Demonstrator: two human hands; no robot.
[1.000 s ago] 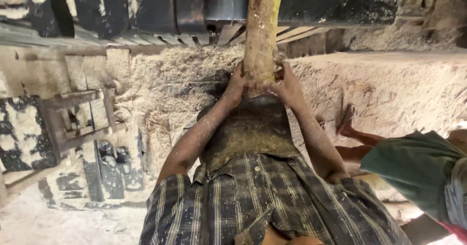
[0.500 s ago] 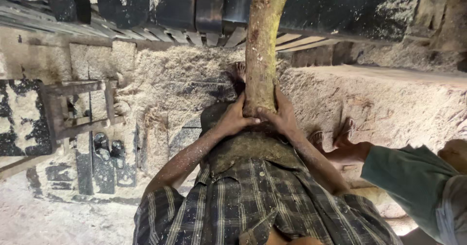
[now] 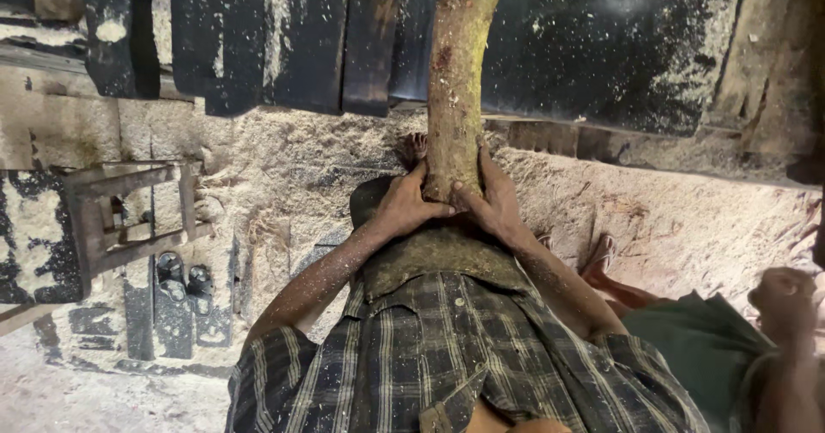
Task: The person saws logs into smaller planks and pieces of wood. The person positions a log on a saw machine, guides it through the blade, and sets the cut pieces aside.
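Note:
A long rough log [image 3: 457, 64] runs away from me, its far end over the dark, sawdust-covered machine bed [image 3: 601, 46]. My left hand [image 3: 404, 203] grips the near end of the log from the left, fingers wrapped on it. My right hand [image 3: 491, 199] grips the same end from the right. Both forearms are dusted with sawdust. The log's end presses against my dark apron [image 3: 434, 257] over a checked shirt [image 3: 447, 356].
Sawdust [image 3: 284, 184] covers the floor. A metal frame with brackets [image 3: 129, 218] lies at the left. Another person in green cloth [image 3: 696, 347] crouches at the lower right, a hand [image 3: 778, 300] raised and feet [image 3: 601, 257] on the floor beside me.
The log has slid toward me along the bed, with both hands shifting closer on its near end. The other person at the right has moved nearer.

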